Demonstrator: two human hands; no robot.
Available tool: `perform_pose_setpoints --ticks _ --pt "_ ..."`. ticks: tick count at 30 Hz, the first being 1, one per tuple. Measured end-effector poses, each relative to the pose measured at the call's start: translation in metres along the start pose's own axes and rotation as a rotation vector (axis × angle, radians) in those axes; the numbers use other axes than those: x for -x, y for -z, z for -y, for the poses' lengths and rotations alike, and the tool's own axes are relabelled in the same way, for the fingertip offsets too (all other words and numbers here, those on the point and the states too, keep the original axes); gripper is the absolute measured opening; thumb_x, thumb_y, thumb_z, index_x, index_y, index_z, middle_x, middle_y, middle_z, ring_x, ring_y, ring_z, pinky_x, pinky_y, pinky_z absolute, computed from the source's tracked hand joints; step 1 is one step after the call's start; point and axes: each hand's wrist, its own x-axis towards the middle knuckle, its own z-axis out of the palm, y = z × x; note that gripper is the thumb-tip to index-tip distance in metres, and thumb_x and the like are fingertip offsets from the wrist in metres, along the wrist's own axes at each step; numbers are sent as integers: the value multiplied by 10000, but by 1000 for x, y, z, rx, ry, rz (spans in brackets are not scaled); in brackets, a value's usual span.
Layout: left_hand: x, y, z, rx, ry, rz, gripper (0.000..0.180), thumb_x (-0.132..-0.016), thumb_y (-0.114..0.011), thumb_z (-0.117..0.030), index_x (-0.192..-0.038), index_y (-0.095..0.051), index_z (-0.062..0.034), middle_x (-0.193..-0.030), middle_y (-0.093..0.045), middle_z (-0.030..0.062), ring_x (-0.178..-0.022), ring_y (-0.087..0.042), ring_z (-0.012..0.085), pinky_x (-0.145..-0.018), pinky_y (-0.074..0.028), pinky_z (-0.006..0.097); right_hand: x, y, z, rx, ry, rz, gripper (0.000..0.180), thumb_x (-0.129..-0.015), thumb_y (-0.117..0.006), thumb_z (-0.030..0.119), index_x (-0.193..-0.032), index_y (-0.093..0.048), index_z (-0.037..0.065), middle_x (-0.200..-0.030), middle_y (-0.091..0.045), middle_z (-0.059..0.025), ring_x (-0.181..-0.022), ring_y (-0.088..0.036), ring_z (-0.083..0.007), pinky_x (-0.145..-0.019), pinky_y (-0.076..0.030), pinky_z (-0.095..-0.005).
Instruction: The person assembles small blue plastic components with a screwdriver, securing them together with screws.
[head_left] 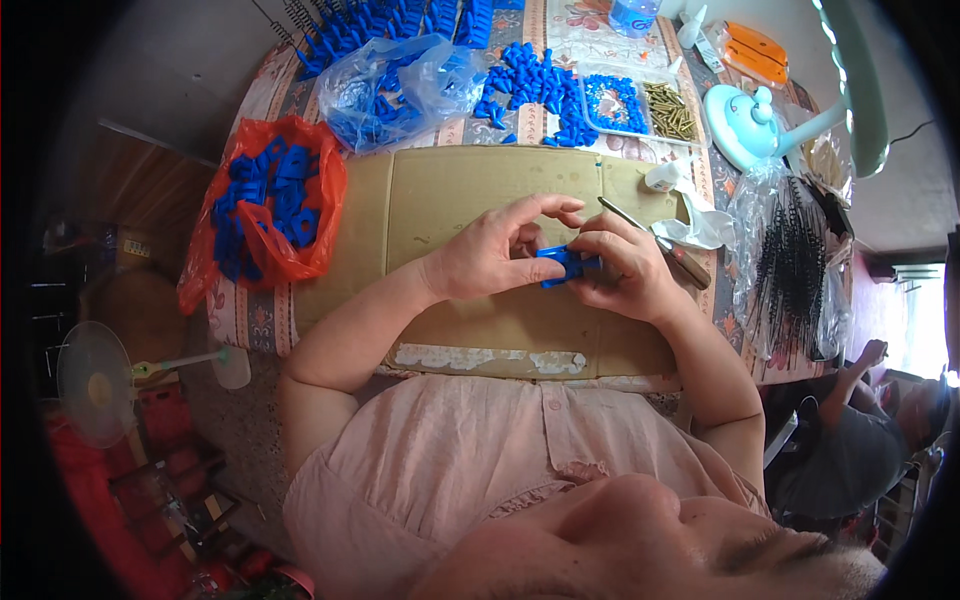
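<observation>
A small blue plastic piece [565,265] sits between the person's two hands, above the brown cardboard sheet [460,180]. The right hand [628,265] pinches it between thumb and fingers. The left hand [485,250] lays its thumb against the piece's left end, index finger arched clear above; whether its other fingers clamp it cannot be told. A tool with a brown handle [688,267] lies just beside the right hand. Farther left, a red bag [333,185] holds more blue parts [290,195].
</observation>
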Motion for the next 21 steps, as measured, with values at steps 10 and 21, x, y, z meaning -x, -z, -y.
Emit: perform_pose_setpoints --ticks 10,21 --pt "-42 17 -21 -812 -70 -190 121 -845 -611 -133 -871 -611 -15 -796 -593 85 -751 -586 198 -673 -468 314 2 0 5 79 34 -33 352 -629 -742 148 -941 -593 77 -994 -556 -71 -732 -607 -264 -599 -502 -357" --pt "-187 39 13 -1280 -259 -333 117 -794 -597 -158 -827 -672 -75 -883 -645 132 -893 -606 313 -796 -468 421 5 -3 3 71 13 14 326 -658 -721 172 -927 -574 62 -1017 -553 -58 -705 -609 -249 -583 -505 -357"
